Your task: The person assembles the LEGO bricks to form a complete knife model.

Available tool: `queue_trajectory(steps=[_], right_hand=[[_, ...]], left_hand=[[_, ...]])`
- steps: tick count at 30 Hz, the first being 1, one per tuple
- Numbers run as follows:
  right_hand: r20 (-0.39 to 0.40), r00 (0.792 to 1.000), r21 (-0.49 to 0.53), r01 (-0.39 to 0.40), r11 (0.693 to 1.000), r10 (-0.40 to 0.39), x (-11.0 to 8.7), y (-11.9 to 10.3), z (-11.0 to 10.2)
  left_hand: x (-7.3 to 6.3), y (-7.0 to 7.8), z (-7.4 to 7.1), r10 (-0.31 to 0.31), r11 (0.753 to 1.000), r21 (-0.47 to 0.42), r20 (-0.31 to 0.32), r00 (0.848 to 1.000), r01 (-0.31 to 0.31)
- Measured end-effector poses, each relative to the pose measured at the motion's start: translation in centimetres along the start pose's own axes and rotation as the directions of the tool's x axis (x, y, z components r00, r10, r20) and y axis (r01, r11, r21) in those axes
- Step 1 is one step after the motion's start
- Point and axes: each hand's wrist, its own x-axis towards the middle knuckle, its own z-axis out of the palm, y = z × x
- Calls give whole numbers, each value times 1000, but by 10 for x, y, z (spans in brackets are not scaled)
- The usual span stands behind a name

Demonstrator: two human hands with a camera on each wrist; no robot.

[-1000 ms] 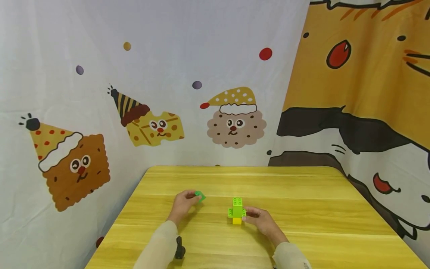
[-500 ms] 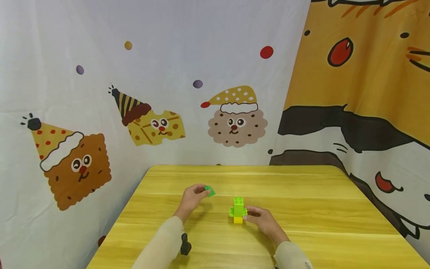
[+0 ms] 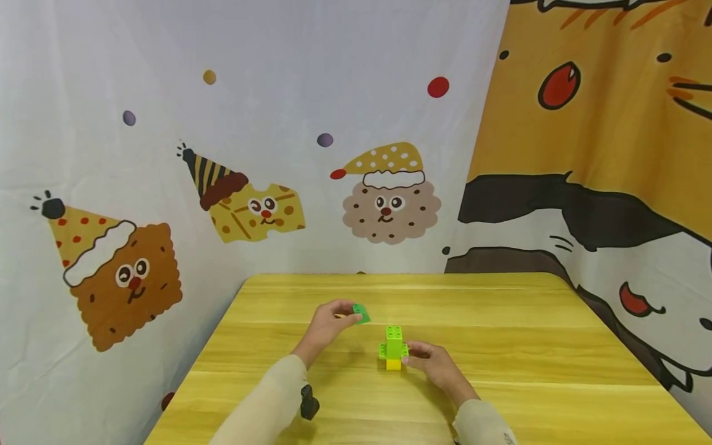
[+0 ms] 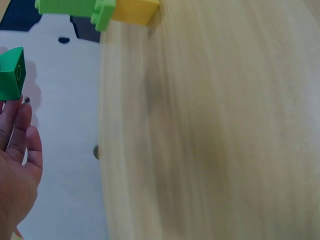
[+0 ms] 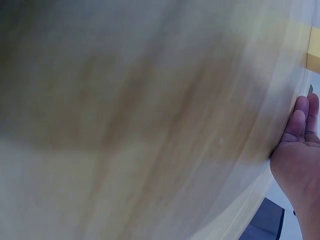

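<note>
My left hand (image 3: 329, 322) pinches a dark green toy building block (image 3: 362, 314) between thumb and fingers, above the table. In the left wrist view that block (image 4: 12, 75) shows a slanted or curved side, over the left hand's fingers (image 4: 20, 135). To its right and nearer stands an upright block build (image 3: 394, 347): a lime green column with studded side pieces on a yellow block (image 3: 394, 364). My right hand (image 3: 438, 366) grips the build's right side with thumb and fingers. The right wrist view shows part of the right hand (image 5: 300, 145) and the yellow block (image 5: 314, 50).
A wood-grain table (image 3: 534, 321) bears the build. Behind it hangs a white cloth (image 3: 311, 74) printed with cartoon snacks and animals. A black strap piece (image 3: 308, 402) sits at the left sleeve (image 3: 267, 395).
The left hand has moved right and slightly away with the dark green block, closer to the build. The right hand and the build have stayed in place.
</note>
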Motion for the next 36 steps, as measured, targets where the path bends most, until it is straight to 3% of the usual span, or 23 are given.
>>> queue_trajectory(steps=[5, 18, 26, 36], right_hand=[[-6, 1000, -6, -4, 1000, 4, -2, -2, 0], [-60, 998, -52, -27, 998, 24, -1, -4, 1], [-50, 998, -39, -35, 999, 33, -1, -3, 2], [-31, 999, -32, -21, 999, 20, 0, -1, 1]], left_hand=[[2, 12, 3, 48, 999, 14, 57, 997, -49], [6, 35, 23, 94, 995, 19, 143, 985, -97], [9, 32, 31, 125, 986, 90, 166, 978, -141], [11, 29, 37, 118, 989, 69, 189, 975, -133]])
